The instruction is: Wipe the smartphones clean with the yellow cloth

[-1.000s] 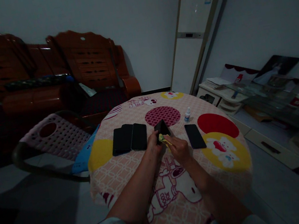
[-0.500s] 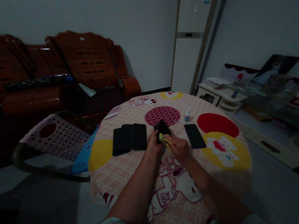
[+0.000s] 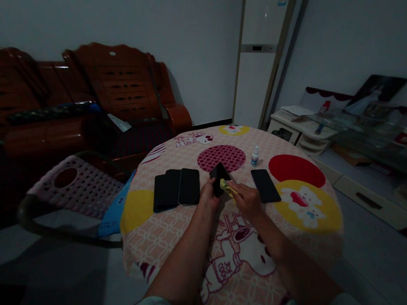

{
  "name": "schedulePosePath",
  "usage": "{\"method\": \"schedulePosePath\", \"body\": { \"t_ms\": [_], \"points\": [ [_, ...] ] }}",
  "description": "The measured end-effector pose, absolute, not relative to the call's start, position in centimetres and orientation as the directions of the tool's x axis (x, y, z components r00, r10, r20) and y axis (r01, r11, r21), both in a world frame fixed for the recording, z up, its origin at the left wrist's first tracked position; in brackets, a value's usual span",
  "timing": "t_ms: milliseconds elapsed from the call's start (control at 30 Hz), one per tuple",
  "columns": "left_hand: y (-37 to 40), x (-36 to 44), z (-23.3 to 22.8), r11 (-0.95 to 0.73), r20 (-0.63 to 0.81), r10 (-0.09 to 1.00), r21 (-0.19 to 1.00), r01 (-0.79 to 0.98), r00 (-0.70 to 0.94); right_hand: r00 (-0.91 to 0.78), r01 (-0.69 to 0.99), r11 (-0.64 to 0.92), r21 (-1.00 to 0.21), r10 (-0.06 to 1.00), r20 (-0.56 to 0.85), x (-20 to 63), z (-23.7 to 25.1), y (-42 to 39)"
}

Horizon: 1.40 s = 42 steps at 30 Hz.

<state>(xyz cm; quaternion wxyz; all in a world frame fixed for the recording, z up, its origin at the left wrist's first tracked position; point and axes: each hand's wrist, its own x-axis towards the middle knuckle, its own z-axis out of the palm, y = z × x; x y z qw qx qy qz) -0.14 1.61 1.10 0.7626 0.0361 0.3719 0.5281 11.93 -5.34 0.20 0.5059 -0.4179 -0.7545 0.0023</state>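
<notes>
Gripping the tilted black slab phone (image 3: 219, 176) above the round patterned table (image 3: 183, 217), the left hand (image 3: 209, 196) could drop it if the right hand (image 3: 247, 199), pinching a yellow cloth (image 3: 227, 187), presses hard.

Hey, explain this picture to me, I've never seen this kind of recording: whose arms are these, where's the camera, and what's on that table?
There is no machine here. The camera sits on a person's head and looks forward and down, so the two bare arms reaching in from the bottom are that person's own.

The left hand holds a black smartphone tilted up off the round table with the cartoon-print cloth. The right hand presses a small yellow-green cloth against the phone.

On the table, a stack of black phones lies to the left, one more black phone lies flat to the right, and a small white dropper bottle stands behind it. A pink plastic chair is beside the table.
</notes>
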Motion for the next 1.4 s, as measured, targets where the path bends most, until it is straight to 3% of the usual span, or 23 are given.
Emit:
{"method": "schedulePosePath", "body": {
  "t_ms": [267,500,800,1000,1200,1400],
  "points": [
    [1.5,-0.6,0.9,0.481,-0.501,0.835,0.464,-0.744,0.227,-0.108,0.567,0.665,-0.486,0.645,0.756,11.4,0.4,-5.6],
    [1.0,-0.7,1.4,0.519,-0.483,0.831,0.495,-0.697,0.276,0.059,0.476,0.593,-0.650,0.716,0.696,11.8,0.6,-5.3],
    [0.6,-0.1,0.6,0.400,-0.236,0.915,0.631,-0.664,0.327,0.315,0.379,0.407,-0.831,0.788,0.530,13.1,0.8,-4.4],
    [1.1,-0.1,0.3,0.374,-0.233,0.927,0.575,-0.727,0.292,0.352,0.343,0.339,-0.876,0.818,0.454,13.3,0.8,-4.2],
    [0.7,-0.2,0.9,0.321,-0.141,0.944,0.608,-0.726,0.300,0.394,0.324,0.294,-0.899,0.822,0.411,13.7,0.6,-3.9],
    [0.2,-0.3,1.7,0.354,-0.154,0.932,0.582,-0.732,0.328,0.404,0.328,0.275,-0.904,0.824,0.397,14.0,0.7,-3.9]
  ]
}}
